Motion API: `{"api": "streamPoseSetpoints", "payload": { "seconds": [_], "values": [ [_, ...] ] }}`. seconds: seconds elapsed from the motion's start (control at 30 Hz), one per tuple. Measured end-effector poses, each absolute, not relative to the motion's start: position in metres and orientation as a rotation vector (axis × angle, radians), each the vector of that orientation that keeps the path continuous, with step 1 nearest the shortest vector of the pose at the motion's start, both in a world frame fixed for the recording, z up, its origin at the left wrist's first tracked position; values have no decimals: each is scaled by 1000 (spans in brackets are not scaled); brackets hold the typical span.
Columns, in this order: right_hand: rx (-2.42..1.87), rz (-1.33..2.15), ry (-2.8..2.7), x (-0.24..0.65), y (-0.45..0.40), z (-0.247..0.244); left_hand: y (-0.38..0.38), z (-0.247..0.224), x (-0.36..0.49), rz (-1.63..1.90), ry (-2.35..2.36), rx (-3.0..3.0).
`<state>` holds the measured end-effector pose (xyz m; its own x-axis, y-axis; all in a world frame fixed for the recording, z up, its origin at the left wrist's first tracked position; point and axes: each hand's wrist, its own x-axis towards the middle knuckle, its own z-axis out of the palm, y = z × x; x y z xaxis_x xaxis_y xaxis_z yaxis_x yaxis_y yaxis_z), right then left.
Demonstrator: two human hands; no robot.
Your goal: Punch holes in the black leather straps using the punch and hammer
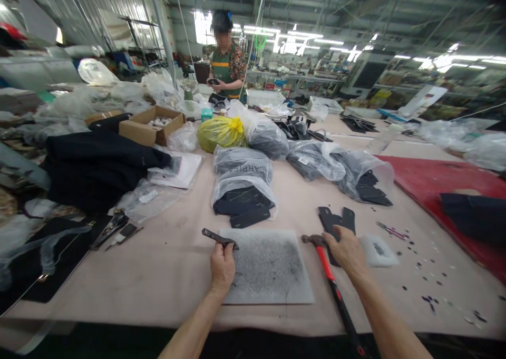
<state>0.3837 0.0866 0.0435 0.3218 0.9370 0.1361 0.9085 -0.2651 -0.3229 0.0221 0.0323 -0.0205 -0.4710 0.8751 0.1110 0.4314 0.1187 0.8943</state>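
My left hand [222,268] is closed on a small dark strip [216,236] over the left edge of a grey, speckled board [269,267]. To the right of the board lies a hammer [327,267] with a red and black handle. My right hand [348,248] reaches past the hammer onto dark flat pieces [348,219]; its fingertips are on or just over them, and whether it grips one cannot be made out. Beside that hand is a small white pad [378,251] with a dark patch.
Bags of dark pieces [243,190] stand behind the board. Pink-handled snips [391,231] and scattered dark bits lie right. A red sheet [443,190] covers the far right. Dark cloth [95,164] and a carton [152,127] sit left. A person [227,66] stands across the table.
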Motion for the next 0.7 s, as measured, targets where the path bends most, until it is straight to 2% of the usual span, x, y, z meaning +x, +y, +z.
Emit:
{"api": "streamPoseSetpoints", "payload": {
  "seconds": [0.1, 0.17, 0.27, 0.5, 0.7],
  "values": [
    [-1803, 456, -2015, 321, 106, 42, 33, -19, 22, 1320, 1949, 1281],
    [-1533, 504, -2228, 268, 128, 42, 33, -18, 22, 1314, 1947, 1288],
    [-1359, 455, -2468, 206, 171, 43, 34, -17, 22, 1319, 1940, 1303],
    [-1299, 331, -2649, 164, 261, 43, 36, -22, 24, 1322, 1937, 1276],
    [-1411, 156, -2588, 153, 263, 35, 36, -23, 25, 1298, 1943, 1278]
  ]
}}
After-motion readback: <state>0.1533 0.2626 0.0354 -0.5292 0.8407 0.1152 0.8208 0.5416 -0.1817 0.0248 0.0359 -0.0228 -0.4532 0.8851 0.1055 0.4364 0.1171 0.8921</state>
